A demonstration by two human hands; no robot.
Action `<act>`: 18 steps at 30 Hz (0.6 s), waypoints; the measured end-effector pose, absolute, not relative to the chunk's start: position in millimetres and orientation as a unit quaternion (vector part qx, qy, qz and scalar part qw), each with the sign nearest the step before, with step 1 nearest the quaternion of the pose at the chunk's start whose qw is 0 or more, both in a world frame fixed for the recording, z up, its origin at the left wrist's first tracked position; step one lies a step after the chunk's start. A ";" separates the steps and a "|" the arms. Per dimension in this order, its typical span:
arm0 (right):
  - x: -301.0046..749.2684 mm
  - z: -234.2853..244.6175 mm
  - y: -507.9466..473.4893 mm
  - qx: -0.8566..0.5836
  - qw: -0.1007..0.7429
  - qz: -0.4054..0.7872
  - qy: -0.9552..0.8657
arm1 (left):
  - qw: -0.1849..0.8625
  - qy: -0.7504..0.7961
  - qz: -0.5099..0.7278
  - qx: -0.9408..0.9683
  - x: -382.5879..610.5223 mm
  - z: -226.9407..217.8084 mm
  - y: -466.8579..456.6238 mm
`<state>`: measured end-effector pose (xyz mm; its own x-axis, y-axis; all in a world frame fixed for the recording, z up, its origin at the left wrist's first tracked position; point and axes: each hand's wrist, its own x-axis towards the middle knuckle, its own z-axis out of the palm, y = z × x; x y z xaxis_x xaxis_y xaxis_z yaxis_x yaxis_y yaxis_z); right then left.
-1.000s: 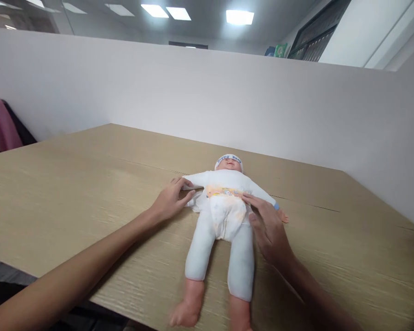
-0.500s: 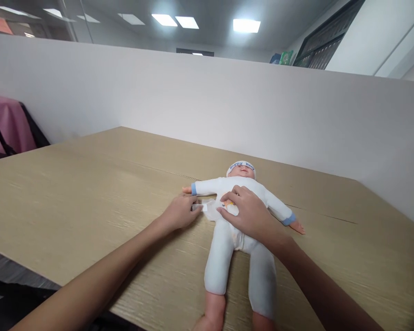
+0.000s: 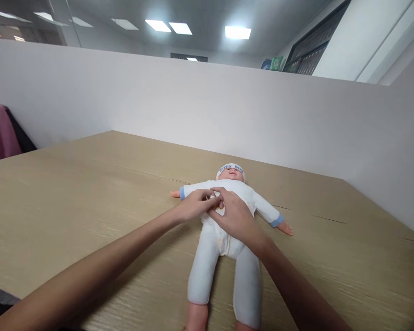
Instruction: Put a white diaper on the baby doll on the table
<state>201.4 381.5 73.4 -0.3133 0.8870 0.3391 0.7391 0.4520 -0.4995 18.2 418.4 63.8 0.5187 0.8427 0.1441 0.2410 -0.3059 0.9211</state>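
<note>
A baby doll in a white suit with blue cuffs and a white cap lies on its back on the wooden table, head away from me. A diaper covers its hips. My left hand rests on the doll's belly with fingers pinched at the diaper's waist. My right hand lies over the belly beside it, fingers curled and meeting the left hand's fingertips. What the fingers pinch is mostly hidden under the hands.
A white partition wall rises behind the table and along its right side. A pink cloth hangs over a dark chair at the far left. The table's near edge runs at the lower left.
My left hand moved from the doll's side onto its belly, carrying the diaper's side tab inward. My right hand stayed on the belly, and both hands now meet at the waist.
</note>
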 end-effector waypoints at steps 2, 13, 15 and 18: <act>201.0 71.7 382.6 -0.531 0.296 0.124 -0.784 | 0.454 0.341 0.342 0.749 27.7 60.8 417.1; 202.4 65.1 387.0 -0.554 0.344 0.122 -0.749 | 0.475 0.366 0.457 0.657 20.5 8.5 426.8; 202.4 63.3 385.9 -0.558 0.350 0.116 -0.743 | 0.477 0.361 0.443 0.668 21.2 2.2 428.5; 201.2 60.3 384.7 -0.554 0.371 0.095 -0.739 | 0.469 0.355 0.447 0.674 22.5 -0.8 431.8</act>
<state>201.2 384.7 60.3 -0.1100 0.8899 0.4428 0.7490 0.3670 -0.5516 22.5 431.8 -0.8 0.3482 0.8975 0.2708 0.0584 -0.3091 0.9492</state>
